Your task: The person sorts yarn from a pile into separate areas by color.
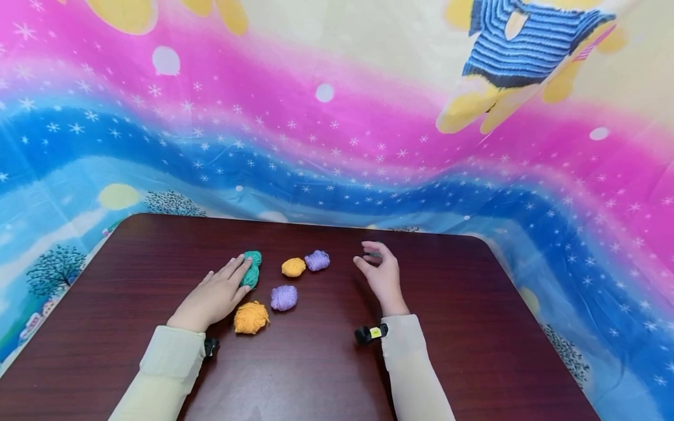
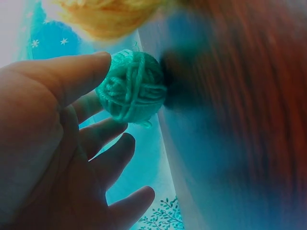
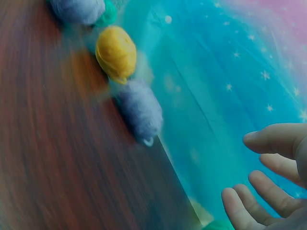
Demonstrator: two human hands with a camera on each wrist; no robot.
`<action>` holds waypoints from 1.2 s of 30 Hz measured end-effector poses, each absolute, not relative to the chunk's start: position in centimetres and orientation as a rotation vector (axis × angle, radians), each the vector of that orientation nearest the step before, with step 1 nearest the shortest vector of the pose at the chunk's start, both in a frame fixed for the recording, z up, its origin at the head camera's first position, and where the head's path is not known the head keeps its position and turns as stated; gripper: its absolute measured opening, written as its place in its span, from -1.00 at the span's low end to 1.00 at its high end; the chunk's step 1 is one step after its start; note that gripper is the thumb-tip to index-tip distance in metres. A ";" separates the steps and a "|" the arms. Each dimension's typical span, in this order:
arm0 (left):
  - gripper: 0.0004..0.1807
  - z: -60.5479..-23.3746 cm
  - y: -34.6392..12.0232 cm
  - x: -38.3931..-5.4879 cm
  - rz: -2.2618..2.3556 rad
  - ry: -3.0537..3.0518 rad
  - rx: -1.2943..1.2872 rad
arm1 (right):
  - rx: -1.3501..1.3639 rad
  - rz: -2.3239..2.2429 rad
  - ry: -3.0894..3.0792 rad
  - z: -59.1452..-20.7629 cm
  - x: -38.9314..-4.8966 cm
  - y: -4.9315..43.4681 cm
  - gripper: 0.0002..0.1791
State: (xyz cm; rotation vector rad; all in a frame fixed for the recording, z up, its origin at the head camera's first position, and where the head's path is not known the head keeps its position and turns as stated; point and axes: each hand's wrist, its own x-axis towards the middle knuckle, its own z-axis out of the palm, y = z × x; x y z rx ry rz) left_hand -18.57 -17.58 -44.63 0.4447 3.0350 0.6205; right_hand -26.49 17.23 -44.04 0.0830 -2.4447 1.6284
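Observation:
My left hand point(image 1: 216, 295) reaches over green yarn balls point(image 1: 252, 275) at the left of the table. Its thumb and index finger pinch one ball of green yarn point(image 2: 134, 88), the index fingertip partly hidden behind it. My right hand point(image 1: 383, 275) is raised apart from the other balls, fingers spread and loosely bent in the right wrist view. A bit of green point(image 3: 218, 225) shows just past its fingertips, mostly hidden. Between the hands lie a small yellow yarn ball point(image 1: 293, 268) and a purple one point(image 1: 317, 261) side by side.
Nearer me sit another purple yarn ball point(image 1: 284, 298) and a larger orange-yellow one point(image 1: 251, 318), close to the left hand. The dark wooden table point(image 1: 316, 374) ends at a patterned cloth backdrop point(image 1: 295, 158). Each wrist wears a small black camera point(image 1: 371, 334).

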 end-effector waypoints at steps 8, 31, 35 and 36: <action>-0.31 -44.7 -17.6 -18.6 0.619 3.034 0.433 | 0.188 1.662 -2.468 -45.0 -26.8 15.2 -0.56; -0.32 -44.7 -17.3 -18.6 0.592 3.036 0.462 | 0.440 1.557 -2.794 -46.0 -29.4 11.5 -0.41; -0.32 -44.8 -17.3 -18.7 0.585 3.038 0.465 | 0.485 1.457 -2.862 -45.9 -29.7 11.1 -0.42; -0.32 -44.7 -17.3 -18.7 0.585 3.038 0.465 | 0.490 1.432 -2.875 -45.9 -29.8 11.1 -0.43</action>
